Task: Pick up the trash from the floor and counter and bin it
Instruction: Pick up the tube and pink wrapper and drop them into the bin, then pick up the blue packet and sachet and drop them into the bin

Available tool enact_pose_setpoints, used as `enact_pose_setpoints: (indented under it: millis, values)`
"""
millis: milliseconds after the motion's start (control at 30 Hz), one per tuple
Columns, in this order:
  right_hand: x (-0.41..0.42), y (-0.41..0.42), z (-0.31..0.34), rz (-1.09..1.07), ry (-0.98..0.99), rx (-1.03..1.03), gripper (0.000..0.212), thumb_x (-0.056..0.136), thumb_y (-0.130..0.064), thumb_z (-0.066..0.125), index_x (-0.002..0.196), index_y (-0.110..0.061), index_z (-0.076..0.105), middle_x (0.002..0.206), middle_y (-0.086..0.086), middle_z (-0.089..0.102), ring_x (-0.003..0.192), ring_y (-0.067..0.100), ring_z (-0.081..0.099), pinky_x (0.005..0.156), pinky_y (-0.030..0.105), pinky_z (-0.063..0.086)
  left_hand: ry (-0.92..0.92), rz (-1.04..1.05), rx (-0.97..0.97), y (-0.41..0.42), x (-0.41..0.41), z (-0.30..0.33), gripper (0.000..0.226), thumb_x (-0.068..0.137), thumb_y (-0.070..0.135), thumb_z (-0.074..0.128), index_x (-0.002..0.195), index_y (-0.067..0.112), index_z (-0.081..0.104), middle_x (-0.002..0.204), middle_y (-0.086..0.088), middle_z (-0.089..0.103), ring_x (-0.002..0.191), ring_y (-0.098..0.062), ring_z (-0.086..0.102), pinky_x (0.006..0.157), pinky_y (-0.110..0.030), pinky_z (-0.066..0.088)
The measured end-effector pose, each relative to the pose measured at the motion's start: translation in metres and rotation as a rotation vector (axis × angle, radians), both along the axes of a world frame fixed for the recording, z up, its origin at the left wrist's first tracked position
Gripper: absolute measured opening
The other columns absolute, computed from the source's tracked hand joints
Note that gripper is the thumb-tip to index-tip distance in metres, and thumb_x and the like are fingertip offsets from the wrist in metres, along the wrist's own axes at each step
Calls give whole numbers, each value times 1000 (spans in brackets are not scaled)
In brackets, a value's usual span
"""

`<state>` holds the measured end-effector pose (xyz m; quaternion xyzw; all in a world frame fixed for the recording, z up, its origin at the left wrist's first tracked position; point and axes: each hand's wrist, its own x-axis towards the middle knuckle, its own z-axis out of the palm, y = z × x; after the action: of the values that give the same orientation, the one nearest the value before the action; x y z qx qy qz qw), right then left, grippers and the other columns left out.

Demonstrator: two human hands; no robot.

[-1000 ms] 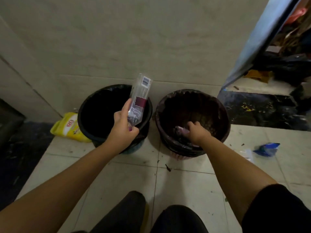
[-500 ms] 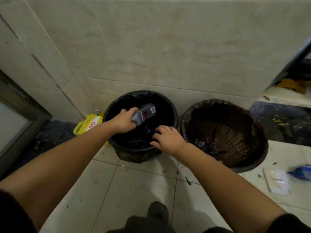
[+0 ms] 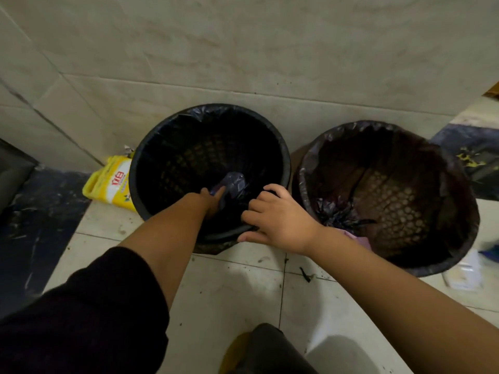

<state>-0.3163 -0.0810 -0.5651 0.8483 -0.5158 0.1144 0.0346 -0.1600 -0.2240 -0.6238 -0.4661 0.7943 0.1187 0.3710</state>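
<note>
Two lined bins stand against the tiled wall. My left hand reaches down inside the black left bin, fingers closed on a clear plastic bottle that looks pale and crinkled in the dark. My right hand grips the near rim of that same bin, fingers curled over the edge and the black liner. The brown right bin holds a knotted black bag piece and a pink scrap by its near wall.
A yellow packet lies on the floor left of the black bin. A white wrapper and a blue wrapper lie at the right edge. A dark scrap sits on the tiles between the bins. My knee is at bottom centre.
My left hand has gone from above the black bin down into it with the bottle. My right hand left the brown bin and took hold of the black bin's rim.
</note>
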Motion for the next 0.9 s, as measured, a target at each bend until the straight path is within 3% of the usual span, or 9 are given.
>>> enact_pose_setpoints:
  millis: [67,133,233,333,400,500,600,900]
  values:
    - [1,0,0,1,8,19,48,87,-58,36,85,-23,68,75,-5,64,79,19,62,100,39,39,-46,19,65,-1,-2,3,70,99,40,36,151,31,-11,159,-20,9,142,-44,23,114,-52,27]
    - [1,0,3,-10,39,45,48,87,-58,35,84,-23,69,75,-5,65,78,19,63,98,41,45,-29,60,126,-3,-6,17,82,96,45,43,150,25,-16,158,-24,9,143,-43,22,115,-50,28]
    - [4,0,17,-24,95,199,56,87,-58,28,94,-20,68,84,0,67,87,24,64,102,47,43,146,36,126,2,-16,59,79,93,34,55,152,15,7,153,-22,27,139,-38,32,112,-41,33]
    - [5,4,37,-87,124,397,66,86,-58,20,121,-17,58,115,8,63,116,29,54,116,49,22,295,-33,27,2,-22,116,63,94,27,55,148,10,28,147,-17,44,132,-31,45,106,-32,37]
    - [-1,11,57,-203,42,370,70,86,-61,17,126,-18,55,126,8,58,123,29,49,116,48,23,357,-79,-61,2,-25,155,56,94,25,54,145,11,36,141,-16,51,128,-30,50,103,-30,40]
    - [-29,27,91,-472,-94,283,53,95,-53,30,127,-17,52,129,10,53,122,31,48,103,43,36,456,-137,-173,13,-38,208,47,95,19,52,140,7,43,135,-18,57,122,-31,55,100,-31,42]
    - [-72,55,120,-745,-183,266,45,98,-46,34,129,-16,48,132,13,49,123,34,46,98,45,40,559,-182,-209,37,-67,242,42,96,16,50,136,5,47,131,-20,59,119,-32,56,97,-32,43]
    - [-176,223,122,-1271,-161,280,43,99,-43,33,129,-16,46,130,13,51,118,32,51,94,46,44,755,-560,-96,188,-223,234,41,94,29,49,134,19,49,126,-10,64,117,-30,58,97,-37,47]
